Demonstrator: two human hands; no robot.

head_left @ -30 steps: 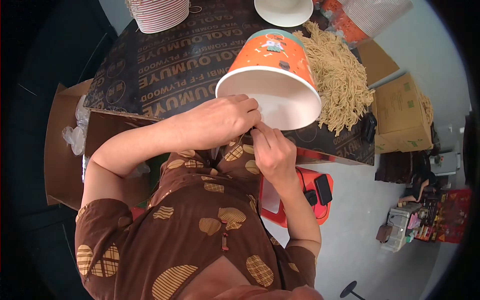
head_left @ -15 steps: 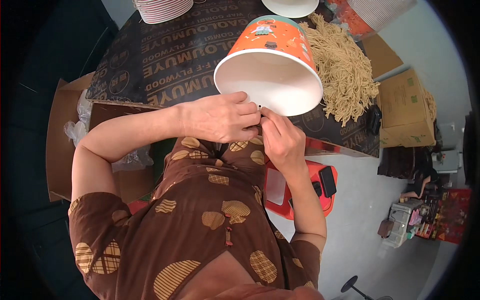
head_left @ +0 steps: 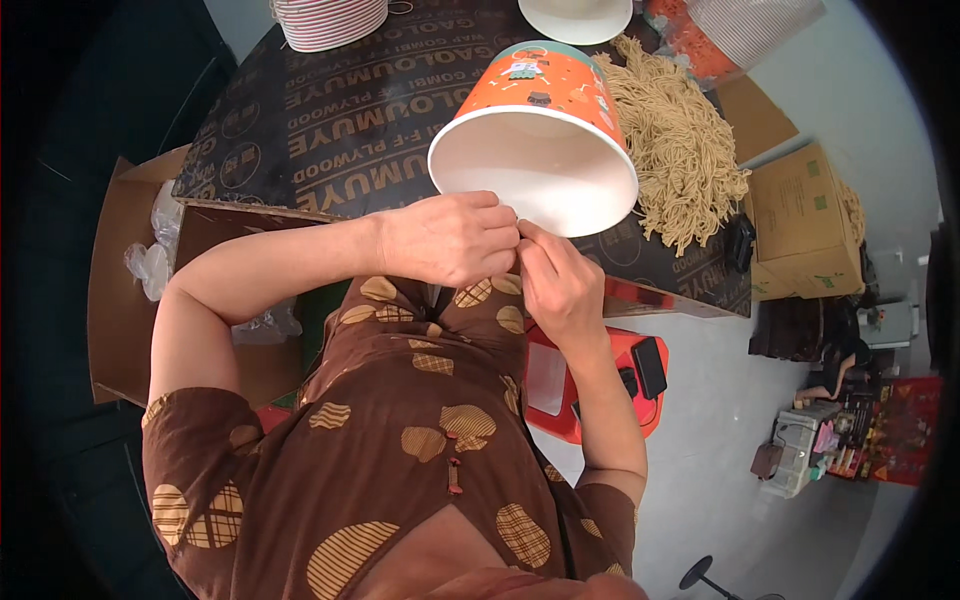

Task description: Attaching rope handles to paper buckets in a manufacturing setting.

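Observation:
An orange paper bucket (head_left: 560, 88) with a green base band and white inside lies tilted on the table, its mouth toward me. My left hand (head_left: 455, 238) is closed at the bucket's near rim, its curled fingers overlapping the edge. Right beside it, my right hand (head_left: 560, 285) pinches with thumb and index finger at the same spot on the rim. The fingertips of both hands nearly touch. Whatever small thing sits between them is hidden by the fingers. A heap of beige cord (head_left: 680, 150) lies just right of the bucket.
Behind stand a striped stack (head_left: 330, 20) and a white round container (head_left: 575, 20). Bagged orange buckets (head_left: 690, 45) are at the back right. Cardboard boxes (head_left: 810, 220) flank the dark table (head_left: 340, 110). A red stool (head_left: 550, 415) holding a black phone (head_left: 649, 367) stands below right.
Both hands stay at the bucket's rim, their fingertips closer together. A small dark spot seen earlier on the inner rim is now mostly covered. The bucket has shifted slightly.

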